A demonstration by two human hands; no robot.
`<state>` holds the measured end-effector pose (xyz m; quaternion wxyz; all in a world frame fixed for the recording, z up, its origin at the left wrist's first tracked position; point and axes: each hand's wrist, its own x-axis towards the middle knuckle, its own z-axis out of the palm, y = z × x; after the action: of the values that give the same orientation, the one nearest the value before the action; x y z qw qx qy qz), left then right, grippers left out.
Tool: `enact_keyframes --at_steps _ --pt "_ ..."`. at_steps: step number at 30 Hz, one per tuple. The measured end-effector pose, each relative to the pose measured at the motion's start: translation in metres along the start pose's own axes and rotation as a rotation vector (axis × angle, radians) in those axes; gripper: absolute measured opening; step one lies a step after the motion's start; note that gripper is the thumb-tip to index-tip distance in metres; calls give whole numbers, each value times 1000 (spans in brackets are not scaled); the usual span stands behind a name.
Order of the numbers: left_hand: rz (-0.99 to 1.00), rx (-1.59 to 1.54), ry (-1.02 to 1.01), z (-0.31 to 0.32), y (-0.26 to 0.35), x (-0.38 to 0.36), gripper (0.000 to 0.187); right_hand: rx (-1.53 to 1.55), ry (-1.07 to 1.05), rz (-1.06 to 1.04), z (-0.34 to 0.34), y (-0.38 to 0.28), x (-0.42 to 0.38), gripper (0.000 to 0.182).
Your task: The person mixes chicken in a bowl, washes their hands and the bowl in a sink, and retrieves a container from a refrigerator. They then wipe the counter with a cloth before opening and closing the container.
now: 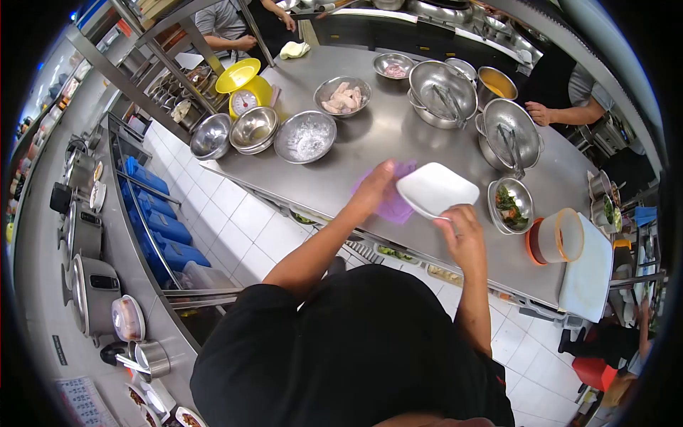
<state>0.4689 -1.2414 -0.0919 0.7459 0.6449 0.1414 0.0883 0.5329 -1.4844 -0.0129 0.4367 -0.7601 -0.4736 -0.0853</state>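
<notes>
My right hand (464, 231) is closed on the near edge of a white rectangular dish (437, 189), held tilted above the steel table. Its thumb lies along the rim and the inside looks bare. Just to the left, my left hand (376, 186) is closed on a thin purple cloth (395, 208), which spreads out on both sides of the fingers. That hand is slightly blurred, and part of the cloth is hidden behind it and the dish.
On the steel table (427, 149) stand a bowl of white powder (306, 136), a bowl of raw chicken pieces (343, 97), a yellow scale (245, 92), colanders with tongs (509, 135) and a bowl of greens (511, 206). A co-worker's hand (539, 112) is at the far right.
</notes>
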Motion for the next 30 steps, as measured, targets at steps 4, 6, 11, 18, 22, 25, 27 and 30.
enact_keyframes --at_steps 4,6,11,18,22,25,27,30 --pt "-238 -325 -104 -12 38 -19 59 18 -125 -130 12 -27 27 16" --pt "-187 -230 -10 -21 53 -20 56 14 -154 -195 19 -31 44 19" --pt "-22 -39 260 -99 119 37 56 -129 -73 -43 49 -48 89 56" --pt "93 -127 586 -269 111 202 39 -401 -442 333 129 10 2 65" --pt "-90 -205 605 -325 77 258 44 -386 -176 378 129 15 -31 49" --pt "-71 -358 394 -394 9 312 50 -535 -162 506 114 13 -38 49" --pt "-227 -407 410 -374 29 305 62 -688 -61 624 124 22 -42 47" --pt "-340 -199 431 -352 47 289 74 -742 73 771 135 25 -31 44"
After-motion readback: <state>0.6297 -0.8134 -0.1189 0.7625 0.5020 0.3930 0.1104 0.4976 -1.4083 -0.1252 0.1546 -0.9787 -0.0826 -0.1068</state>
